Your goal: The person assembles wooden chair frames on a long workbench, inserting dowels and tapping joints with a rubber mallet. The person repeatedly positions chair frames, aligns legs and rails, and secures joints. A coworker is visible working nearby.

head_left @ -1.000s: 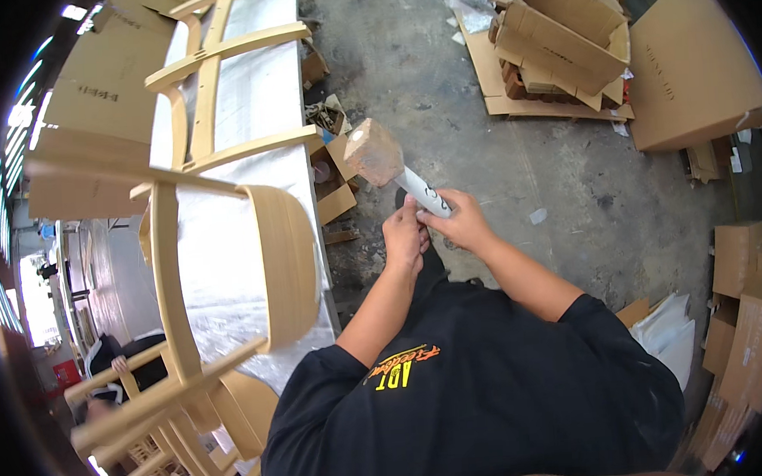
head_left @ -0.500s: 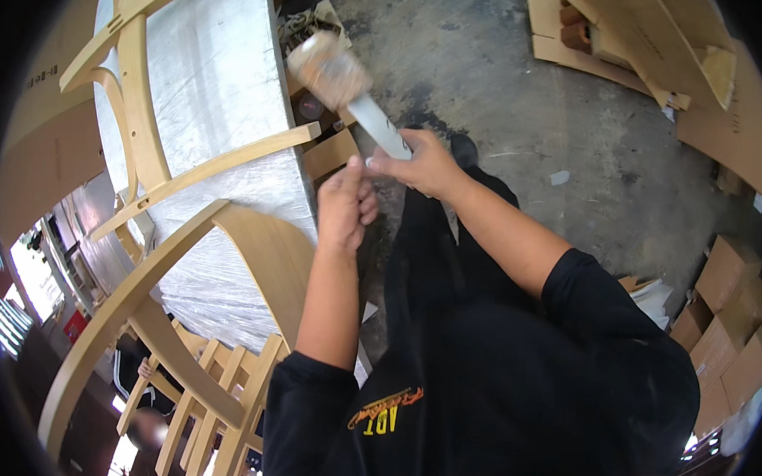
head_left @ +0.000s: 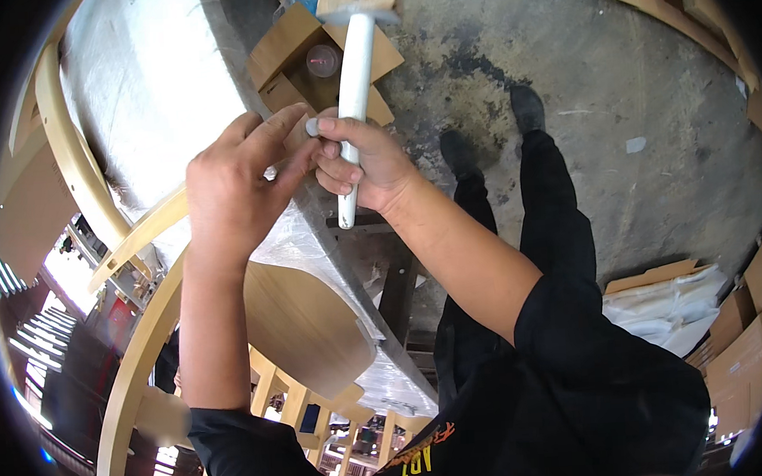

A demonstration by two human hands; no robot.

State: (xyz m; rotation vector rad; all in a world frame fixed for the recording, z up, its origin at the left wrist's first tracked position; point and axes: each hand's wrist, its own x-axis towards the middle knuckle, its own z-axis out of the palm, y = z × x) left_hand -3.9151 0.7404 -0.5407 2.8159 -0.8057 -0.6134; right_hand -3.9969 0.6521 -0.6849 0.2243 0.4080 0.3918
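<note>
My right hand point(head_left: 364, 157) is wrapped around the white handle of a mallet point(head_left: 356, 84), whose wooden head is cut off by the top edge. Between that hand's thumb and my left fingers sits a small whitish disc point(head_left: 312, 127). My left hand point(head_left: 240, 181) is raised beside it, thumb and forefinger curled in a pinch at the disc; its other fingers are partly hidden. Below and left of my hands, a pale wooden chair frame point(head_left: 134, 380) with a curved panel point(head_left: 304, 328) leans by the film-covered table point(head_left: 157, 77).
More curved wooden parts point(head_left: 75, 159) lie along the table's left side. An open cardboard box point(head_left: 289, 49) containing a clear round container stands on the floor past the table edge. Cardboard point(head_left: 748, 339) and a white wrapped bundle point(head_left: 665, 309) are at the right.
My view has shifted toward the floor on the right. The mallet has swung upright in my right hand. My left hand has risen, its fingers now meeting the disc by my right thumb.
</note>
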